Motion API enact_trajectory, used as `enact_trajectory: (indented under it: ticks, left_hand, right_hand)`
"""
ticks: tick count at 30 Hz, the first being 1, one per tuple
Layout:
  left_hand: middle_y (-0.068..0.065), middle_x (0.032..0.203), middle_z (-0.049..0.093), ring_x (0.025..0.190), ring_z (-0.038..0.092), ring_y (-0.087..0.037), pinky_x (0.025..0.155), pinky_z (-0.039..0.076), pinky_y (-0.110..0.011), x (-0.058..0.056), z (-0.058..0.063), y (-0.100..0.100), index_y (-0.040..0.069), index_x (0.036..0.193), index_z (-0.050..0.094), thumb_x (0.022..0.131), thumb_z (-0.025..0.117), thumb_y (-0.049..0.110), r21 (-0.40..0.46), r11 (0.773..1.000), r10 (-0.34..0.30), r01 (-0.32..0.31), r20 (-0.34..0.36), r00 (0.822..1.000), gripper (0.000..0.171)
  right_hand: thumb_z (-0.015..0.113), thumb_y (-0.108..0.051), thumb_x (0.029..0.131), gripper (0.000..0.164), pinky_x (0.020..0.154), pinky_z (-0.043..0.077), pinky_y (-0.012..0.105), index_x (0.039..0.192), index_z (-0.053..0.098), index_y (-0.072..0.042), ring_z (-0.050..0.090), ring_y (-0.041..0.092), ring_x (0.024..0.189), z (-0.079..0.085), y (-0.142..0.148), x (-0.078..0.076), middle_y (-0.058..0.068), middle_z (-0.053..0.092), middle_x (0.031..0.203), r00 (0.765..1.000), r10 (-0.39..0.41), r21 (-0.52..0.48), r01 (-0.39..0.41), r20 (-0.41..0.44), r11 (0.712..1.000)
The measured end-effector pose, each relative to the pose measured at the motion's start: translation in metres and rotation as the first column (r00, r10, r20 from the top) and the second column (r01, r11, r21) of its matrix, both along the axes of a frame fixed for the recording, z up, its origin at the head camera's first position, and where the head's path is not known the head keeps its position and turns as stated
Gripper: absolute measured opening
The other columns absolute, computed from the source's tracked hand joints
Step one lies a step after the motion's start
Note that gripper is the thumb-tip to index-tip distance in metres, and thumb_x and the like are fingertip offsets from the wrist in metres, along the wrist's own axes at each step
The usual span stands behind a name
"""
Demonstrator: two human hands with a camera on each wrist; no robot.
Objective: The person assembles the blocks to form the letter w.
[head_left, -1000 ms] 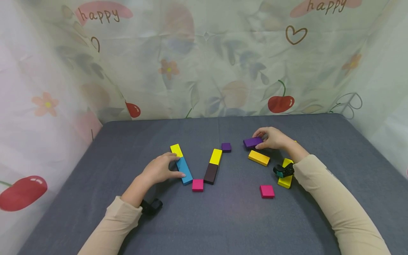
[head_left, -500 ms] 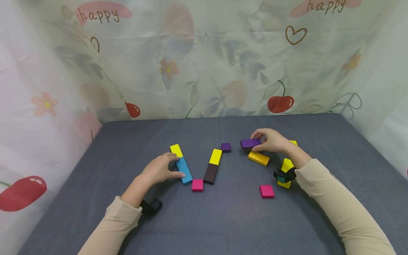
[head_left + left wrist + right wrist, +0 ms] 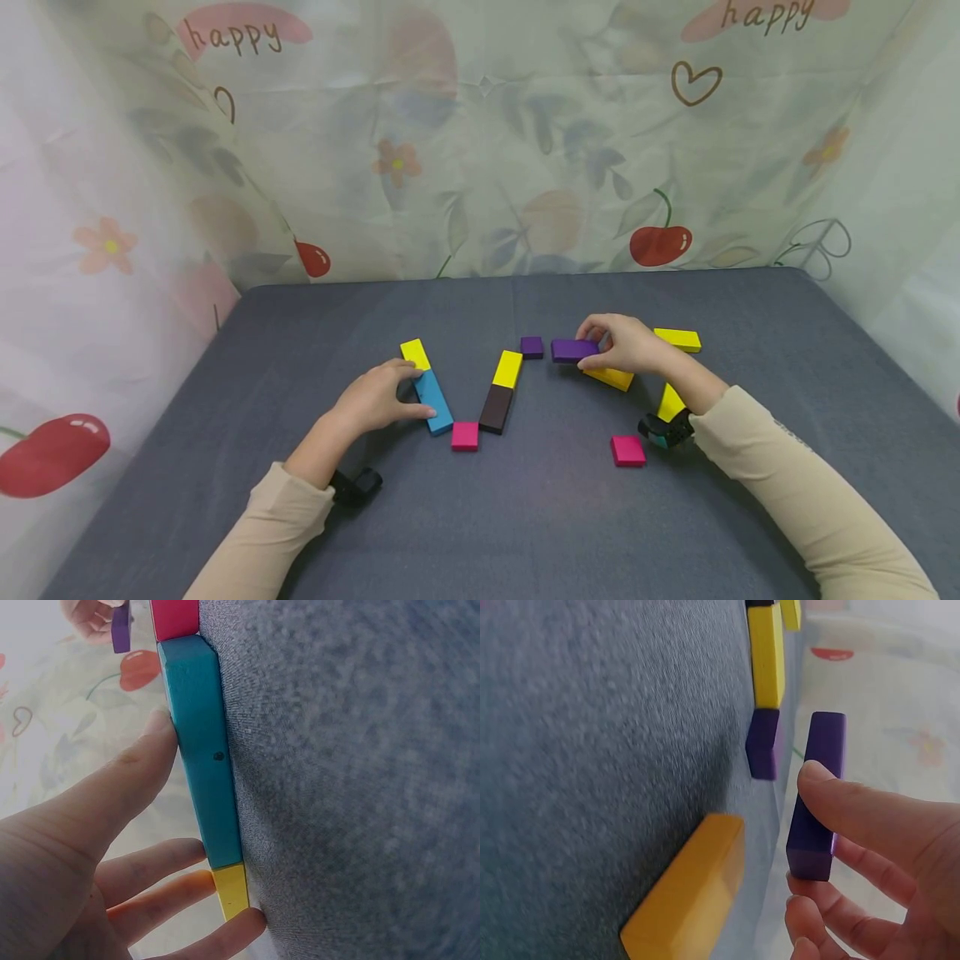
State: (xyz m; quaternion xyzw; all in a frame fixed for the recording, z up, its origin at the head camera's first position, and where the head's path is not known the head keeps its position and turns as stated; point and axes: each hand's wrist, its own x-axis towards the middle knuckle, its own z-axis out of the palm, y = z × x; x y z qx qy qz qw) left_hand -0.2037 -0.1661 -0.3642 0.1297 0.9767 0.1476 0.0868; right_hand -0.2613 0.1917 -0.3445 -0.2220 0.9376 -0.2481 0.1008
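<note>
My right hand (image 3: 621, 343) pinches a long purple block (image 3: 573, 351) between thumb and fingers, raised off the cloth in the right wrist view. Just left of it lies a small purple block (image 3: 532, 347), against the top of a yellow block (image 3: 507, 368) that continues into a dark brown block (image 3: 497, 408). A pink block (image 3: 465, 436) links the brown block's lower end to a blue block (image 3: 433, 402). Above the blue one, another yellow block (image 3: 415, 353) carries on the slanted line. Fairly straight fingers of my left hand (image 3: 377, 398) touch the blue and yellow blocks along their side.
An orange-yellow block (image 3: 609, 379) lies partly behind the right hand. Farther right are a yellow block (image 3: 678, 340) and a yellow piece (image 3: 671, 403) partly covered by the wrist strap. A pink block (image 3: 628, 451) lies nearer the front on the grey cloth (image 3: 525, 533).
My right hand has carried the long purple block left and slightly nearer, towards the small purple block, uncovering the yellow block at the far right. The left hand stays in place.
</note>
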Motion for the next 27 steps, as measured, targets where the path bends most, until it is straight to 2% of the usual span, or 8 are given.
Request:
enact_trajectory:
  ticks: [14,27]
  left_hand:
    - [-0.020,0.141,0.046,0.129,0.045,-0.036,0.103,0.041,-0.052,0.000,0.000,0.000,0.002,0.130,0.054,0.077,0.073,0.042,0.004,1.000,0.002,-0.002,0.001,1.000,0.070]
    - [-0.019,0.141,0.046,0.129,0.044,-0.036,0.102,0.041,-0.052,-0.001,-0.001,0.000,0.002,0.130,0.053,0.077,0.073,0.043,0.002,1.000,0.003,-0.003,0.000,1.000,0.070]
  right_hand:
    - [0.074,-0.028,0.079,0.034,0.071,0.046,0.030,0.101,0.061,-0.006,0.054,0.018,0.079,-0.007,-0.013,0.009,0.010,0.063,0.093,0.999,0.005,0.027,-0.004,-0.045,1.000]
    - [0.076,-0.028,0.077,0.033,0.066,0.041,0.024,0.095,0.061,-0.005,0.051,0.018,0.077,-0.010,-0.021,0.009,0.007,0.061,0.086,1.000,0.005,0.060,-0.004,-0.019,0.998]
